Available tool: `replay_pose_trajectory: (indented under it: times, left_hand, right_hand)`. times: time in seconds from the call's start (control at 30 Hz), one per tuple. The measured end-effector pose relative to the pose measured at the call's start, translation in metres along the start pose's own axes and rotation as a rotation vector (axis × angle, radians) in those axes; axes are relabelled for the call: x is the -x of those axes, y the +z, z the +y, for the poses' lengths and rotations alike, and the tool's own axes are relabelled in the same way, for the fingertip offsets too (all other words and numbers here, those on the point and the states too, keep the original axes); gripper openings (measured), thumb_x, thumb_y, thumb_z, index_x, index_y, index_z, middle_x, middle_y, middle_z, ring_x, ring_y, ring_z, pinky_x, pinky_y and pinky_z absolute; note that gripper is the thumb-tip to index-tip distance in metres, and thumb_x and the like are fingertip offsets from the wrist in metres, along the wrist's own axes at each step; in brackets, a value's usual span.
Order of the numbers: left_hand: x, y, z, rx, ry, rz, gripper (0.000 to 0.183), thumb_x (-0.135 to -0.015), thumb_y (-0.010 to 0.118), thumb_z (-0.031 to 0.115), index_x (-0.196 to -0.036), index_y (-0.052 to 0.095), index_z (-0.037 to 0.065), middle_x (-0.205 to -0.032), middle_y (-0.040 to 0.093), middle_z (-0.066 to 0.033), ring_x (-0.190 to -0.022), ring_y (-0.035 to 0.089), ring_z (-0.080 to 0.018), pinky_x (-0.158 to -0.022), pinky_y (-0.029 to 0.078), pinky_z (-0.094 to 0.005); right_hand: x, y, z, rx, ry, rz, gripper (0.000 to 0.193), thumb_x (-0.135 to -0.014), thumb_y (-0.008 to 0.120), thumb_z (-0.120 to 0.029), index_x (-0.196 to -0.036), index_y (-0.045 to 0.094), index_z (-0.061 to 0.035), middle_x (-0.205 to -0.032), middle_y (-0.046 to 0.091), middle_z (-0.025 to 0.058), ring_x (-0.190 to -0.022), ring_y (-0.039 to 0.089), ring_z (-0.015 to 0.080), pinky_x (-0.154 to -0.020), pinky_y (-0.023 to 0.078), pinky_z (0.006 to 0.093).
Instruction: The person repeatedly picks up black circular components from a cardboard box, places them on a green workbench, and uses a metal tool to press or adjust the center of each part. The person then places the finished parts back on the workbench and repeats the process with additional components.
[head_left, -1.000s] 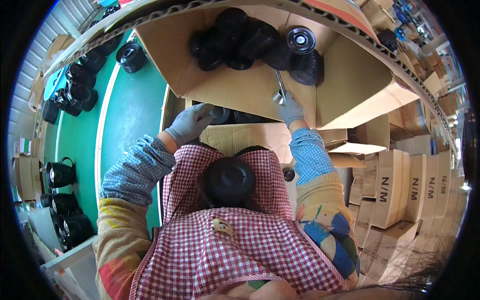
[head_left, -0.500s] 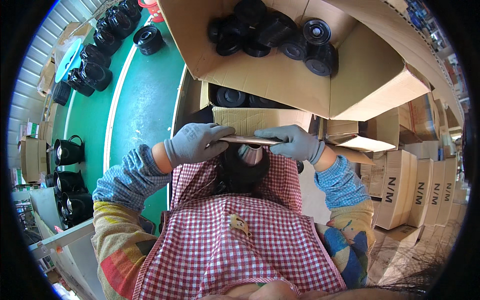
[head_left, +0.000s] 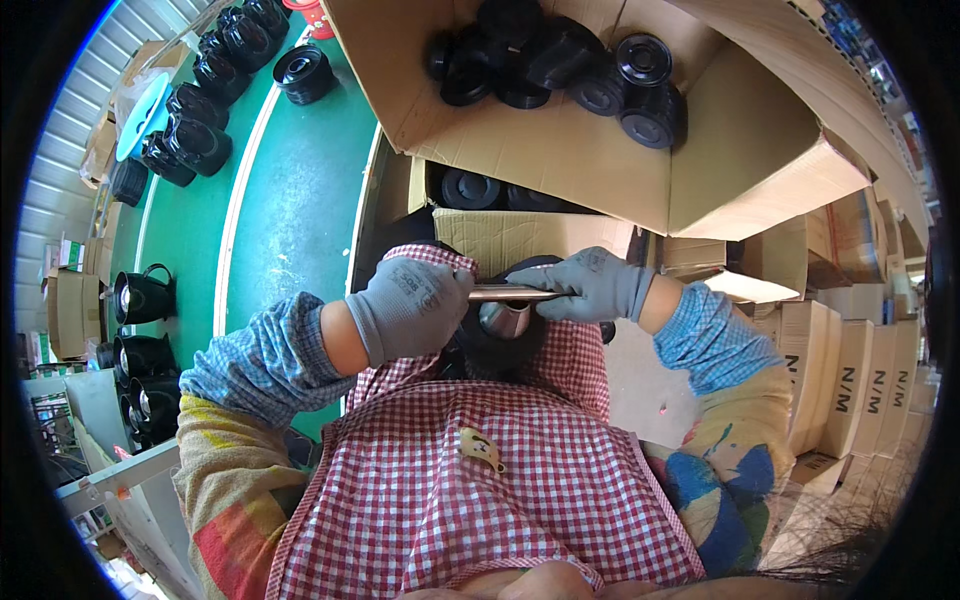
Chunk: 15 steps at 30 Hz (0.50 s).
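My left hand (head_left: 408,308), in a grey glove, is closed round one end of a slim metal bar (head_left: 508,293). The other end of the bar lies in the fingers of my gloved right hand (head_left: 590,290). Held crosswise, the bar passes over a shiny silver rounded metal part (head_left: 504,320). That part sits on a dark, bulky black object (head_left: 488,356) between my knees, against the checked apron (head_left: 480,420). Whether the bar touches the metal part I cannot tell, and my hands hide both bar ends.
Ahead stands a large open carton (head_left: 560,185) holding several round black parts (head_left: 645,60). A smaller carton (head_left: 490,232) sits beneath it. On the green bench (head_left: 285,235) at left are black jugs (head_left: 140,295) and a light-blue dish (head_left: 145,115). Cartons (head_left: 850,385) line the right.
My left hand has turned from fingers stretched along the bar to a fist round it. The bar has dropped slightly towards me, and the silver part shows more roundly beneath it.
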<state>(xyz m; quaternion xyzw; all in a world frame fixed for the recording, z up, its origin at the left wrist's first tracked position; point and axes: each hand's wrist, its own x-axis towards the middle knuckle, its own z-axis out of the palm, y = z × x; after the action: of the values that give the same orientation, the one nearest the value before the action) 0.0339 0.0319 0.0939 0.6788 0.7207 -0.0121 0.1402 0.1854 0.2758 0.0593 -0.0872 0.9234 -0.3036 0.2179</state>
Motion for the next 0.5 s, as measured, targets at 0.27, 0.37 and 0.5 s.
replay_pose_trajectory:
  times: [0.27, 0.37, 0.5]
  left_hand:
    - [-0.003, -0.001, 0.017, 0.075, -0.05, 0.039, 0.028, -0.097, 0.058, 0.028, -0.093, 0.065, 0.001, -0.07, 0.064, -0.0171, -0.063, 0.066, -0.0314, -0.054, 0.052, -0.0426]
    - [-0.023, 0.011, 0.003, 0.368, -0.096, 0.01, 0.041, -0.101, 0.051, 0.037, -0.094, 0.068, 0.001, -0.077, 0.068, -0.0209, -0.072, 0.069, -0.0367, -0.066, 0.054, -0.0466]
    - [-0.055, 0.05, -0.048, 0.444, -0.076, 0.074, 0.035, -0.098, 0.054, 0.038, -0.095, 0.076, 0.012, -0.089, 0.07, -0.0194, -0.082, 0.068, -0.0393, -0.072, 0.054, -0.0478]
  right_hand:
    - [-0.021, 0.014, 0.034, -0.106, -0.275, 0.079, 0.069, -0.095, 0.053, -0.061, -0.151, 0.048, -0.0204, -0.124, 0.067, 0.0148, -0.111, 0.064, 0.0342, -0.097, 0.049, 0.0424]
    - [-0.015, 0.033, 0.033, -0.034, -0.377, 0.281, 0.077, -0.096, 0.051, -0.062, -0.155, 0.041, -0.0129, -0.147, 0.049, 0.0191, -0.135, 0.047, 0.0377, -0.114, 0.035, 0.0478]
    - [-0.005, 0.052, -0.015, -0.187, -0.403, 0.317, 0.09, -0.097, 0.038, -0.071, -0.162, 0.021, -0.0102, -0.165, 0.023, 0.0215, -0.153, 0.02, 0.0394, -0.125, 0.009, 0.0532]
